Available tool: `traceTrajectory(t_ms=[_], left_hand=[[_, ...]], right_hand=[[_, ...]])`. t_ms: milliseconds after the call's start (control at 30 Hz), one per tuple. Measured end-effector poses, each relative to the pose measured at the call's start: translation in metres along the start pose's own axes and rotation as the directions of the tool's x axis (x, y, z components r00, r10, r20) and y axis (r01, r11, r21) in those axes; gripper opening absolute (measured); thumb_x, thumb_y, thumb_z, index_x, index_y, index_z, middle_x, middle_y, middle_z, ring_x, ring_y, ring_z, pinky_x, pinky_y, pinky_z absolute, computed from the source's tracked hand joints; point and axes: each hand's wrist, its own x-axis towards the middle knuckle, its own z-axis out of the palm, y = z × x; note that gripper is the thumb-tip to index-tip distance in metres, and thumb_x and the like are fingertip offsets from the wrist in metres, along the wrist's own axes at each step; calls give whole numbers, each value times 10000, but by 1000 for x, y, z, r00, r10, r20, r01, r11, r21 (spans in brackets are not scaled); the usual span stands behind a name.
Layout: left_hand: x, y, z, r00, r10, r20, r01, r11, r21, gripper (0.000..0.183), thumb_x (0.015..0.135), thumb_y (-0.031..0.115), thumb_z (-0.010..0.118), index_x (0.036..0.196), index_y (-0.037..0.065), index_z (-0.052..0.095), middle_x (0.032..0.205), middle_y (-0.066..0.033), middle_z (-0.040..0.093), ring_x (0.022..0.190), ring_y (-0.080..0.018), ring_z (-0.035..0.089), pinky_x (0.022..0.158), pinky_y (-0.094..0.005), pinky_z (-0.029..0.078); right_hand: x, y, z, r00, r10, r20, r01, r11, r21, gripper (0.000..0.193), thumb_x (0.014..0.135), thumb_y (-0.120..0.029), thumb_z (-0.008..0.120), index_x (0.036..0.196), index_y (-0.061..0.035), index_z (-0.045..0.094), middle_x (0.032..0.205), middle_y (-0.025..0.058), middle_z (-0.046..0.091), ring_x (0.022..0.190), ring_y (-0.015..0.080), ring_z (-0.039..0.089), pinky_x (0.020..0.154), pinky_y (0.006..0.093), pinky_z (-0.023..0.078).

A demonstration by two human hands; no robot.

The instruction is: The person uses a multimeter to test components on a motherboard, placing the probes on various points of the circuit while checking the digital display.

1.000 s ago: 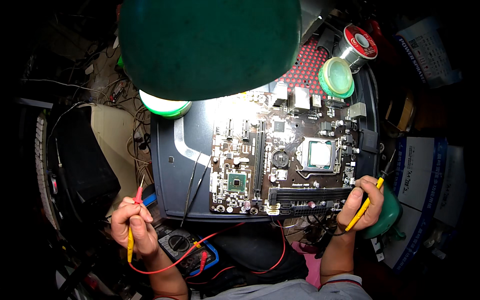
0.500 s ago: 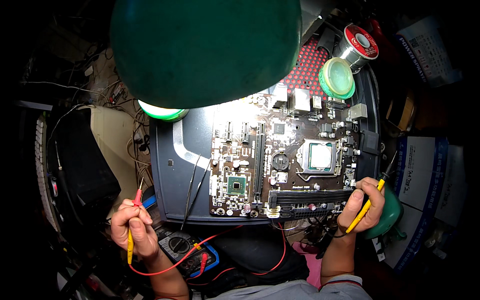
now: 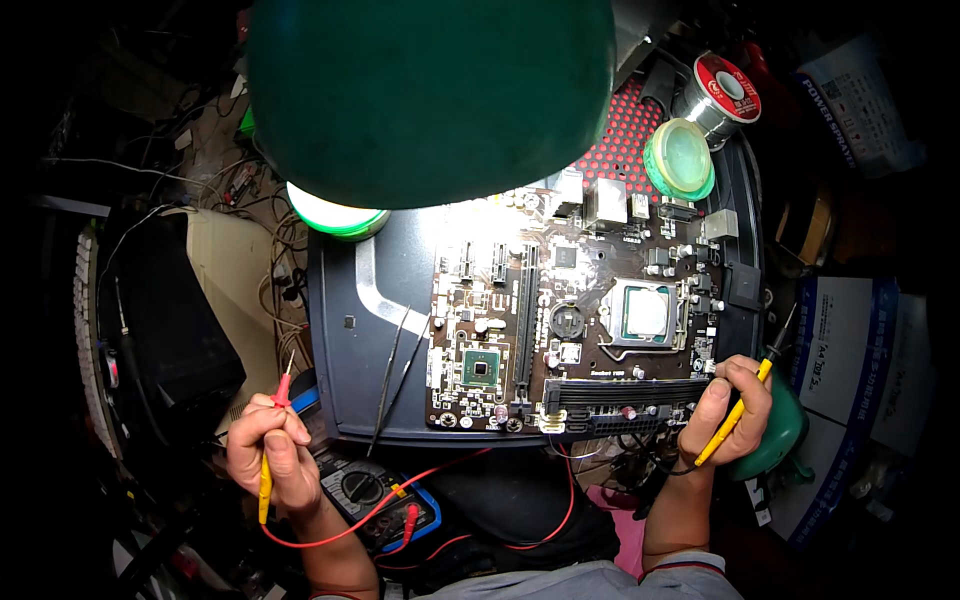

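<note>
My left hand point(image 3: 275, 455) is closed around a yellow multimeter probe with a red collar point(image 3: 282, 390), its metal tip pointing up, apart from the board. In my right hand point(image 3: 728, 415) is a second yellow probe point(image 3: 735, 418) with a black collar, its tip tilted up and outward, beyond the board's right edge. Between them lies a brown motherboard point(image 3: 590, 260) with a processor point(image 3: 646, 312) in its socket and a small green chip point(image 3: 480, 369) near the lower left. My right fingers are close to its lower right corner. A multimeter point(image 3: 365, 485) sits below, a red lead point(image 3: 350, 537) curving across it.
A green lamp shade point(image 3: 430, 100) hangs over the far side, covering part of the board. Tweezers point(image 3: 395, 385) rest on the dark work tray point(image 3: 345, 390). A solder spool point(image 3: 722, 95) and round green tins point(image 3: 680, 160) stand at the back right. Cables clutter the left.
The whole view has shifted slightly, so most things appear a little further right. Both hands keep the same grip on their probes, and neither probe touches the board.
</note>
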Motion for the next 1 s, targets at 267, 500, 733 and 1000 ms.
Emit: traceTrajectory(t_ms=[267,500,733,1000], left_hand=[[1,0,1,1000,10,-1,-10,1000,13,201,996,155,512,1042,-31,572,703,-48,493,648,-118,428,608,-236,354],[2,1,3,1000,11,-6,-11,1000,4,195,995,150,514,1038,-30,573,700,-45,491,647,-119,430,606,-238,353],[2,1,3,1000,-1,-16,1,1000,-6,197,995,155,525,1040,-30,575,700,-43,493,650,-119,431,609,-237,358],[1,2,4,1000,-10,-26,9,1000,-13,202,996,165,540,1042,-28,576,702,-48,500,661,-123,433,594,-238,356]], right_hand=[[-1,1,0,1000,5,4,-5,1000,-4,186,858,-67,601,1013,37,591,823,164,602,706,268,571,630,344,478],[0,0,0,1000,7,6,-7,1000,-5,188,856,-64,598,1015,36,587,820,164,601,707,265,566,633,341,476],[-1,0,0,1000,5,8,-5,1000,-5,189,852,-57,590,1016,38,585,822,160,599,716,269,564,641,345,474],[-1,-2,2,1000,10,3,-10,1000,-10,198,861,-65,577,1026,46,581,826,162,592,742,270,558,670,363,472]])
